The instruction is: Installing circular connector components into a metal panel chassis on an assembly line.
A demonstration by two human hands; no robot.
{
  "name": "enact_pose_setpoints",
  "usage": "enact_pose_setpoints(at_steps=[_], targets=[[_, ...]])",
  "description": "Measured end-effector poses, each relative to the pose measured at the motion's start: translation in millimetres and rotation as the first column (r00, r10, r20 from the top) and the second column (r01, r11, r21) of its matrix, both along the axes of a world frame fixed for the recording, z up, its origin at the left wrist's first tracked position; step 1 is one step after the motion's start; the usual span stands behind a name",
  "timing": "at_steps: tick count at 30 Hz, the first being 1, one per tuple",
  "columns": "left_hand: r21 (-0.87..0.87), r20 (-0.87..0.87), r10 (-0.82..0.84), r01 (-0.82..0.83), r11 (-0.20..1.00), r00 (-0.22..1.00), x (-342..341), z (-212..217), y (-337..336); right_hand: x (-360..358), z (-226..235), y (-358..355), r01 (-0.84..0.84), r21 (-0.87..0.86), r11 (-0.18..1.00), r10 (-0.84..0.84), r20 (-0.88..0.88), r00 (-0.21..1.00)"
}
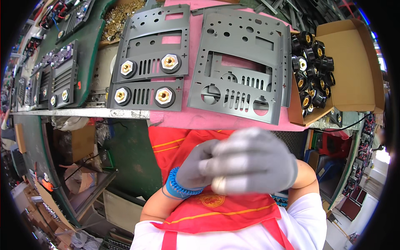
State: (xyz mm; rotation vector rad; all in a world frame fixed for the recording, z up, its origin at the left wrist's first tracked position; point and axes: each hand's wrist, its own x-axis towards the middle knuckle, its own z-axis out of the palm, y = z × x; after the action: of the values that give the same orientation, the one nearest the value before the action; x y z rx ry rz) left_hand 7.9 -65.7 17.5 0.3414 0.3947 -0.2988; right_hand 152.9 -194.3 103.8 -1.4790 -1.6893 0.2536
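My left hand (pixel 195 163), in a grey glove with a blue coiled band (pixel 178 186) at the wrist, is in front of my red apron (pixel 221 216). Across its fingers lies my right hand (pixel 256 162), also gloved and smeared by motion. Whether anything is between the hands is hidden. Beyond them, on a pink mat (pixel 175 120), rests a stack of bare grey metal panels (pixel 233 54) with holes and slots. Left of it, overlapping grey panels (pixel 139 89) carry black round sockets with hex nuts and brass centres, such as one front socket (pixel 164 96).
An open cardboard box (pixel 350 71) at the right holds many black sockets (pixel 318 85). Brass-coloured small parts (pixel 121 18) fill a tray at the back. Circuit-board assemblies (pixel 62 79) stand on the green surface at the left. The worktable's front edge (pixel 91 113) runs beyond my hands.
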Motion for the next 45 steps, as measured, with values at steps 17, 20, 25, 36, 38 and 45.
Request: enact_pose_setpoints(at_steps=[17, 20, 25, 36, 38, 45], targets=[[-0.225, 0.166, 0.159, -0.12, 0.967, 0.973, 4, 1, 10, -10, -16, 3, 0.321, -0.057, 0.945, -0.308, 0.17, 0.936], [-0.298, 0.208, 0.248, -0.18, 0.938, 0.946, 4, -1, 12, -8, -7, 6, 0.293, -0.058, 0.955, -0.278, 0.181, 0.943], [-0.244, 0.148, 0.225, -0.185, 0.952, 0.963, -8, -43, 1, 36, -3, 22, 0.575, -0.137, 0.807, -0.555, 0.158, 0.816], [-0.288, 0.23, 0.242, -0.171, 0.942, 0.943, 6, -48, -10, 56, -13, -18, 0.374, -0.351, 0.859, -0.355, 0.118, 0.927], [-0.282, 0.276, 0.191, -0.111, 0.953, 0.942, 12, -40, -12, 58, -10, -20, 0.268, -0.379, 0.886, -0.222, 0.163, 0.961], [0.09, 0.118, 0.125, -0.136, 0.987, 0.985, 13, -26, -16, 64, -8, -16, 0.248, -0.365, 0.897, -0.229, 0.097, 0.969]])
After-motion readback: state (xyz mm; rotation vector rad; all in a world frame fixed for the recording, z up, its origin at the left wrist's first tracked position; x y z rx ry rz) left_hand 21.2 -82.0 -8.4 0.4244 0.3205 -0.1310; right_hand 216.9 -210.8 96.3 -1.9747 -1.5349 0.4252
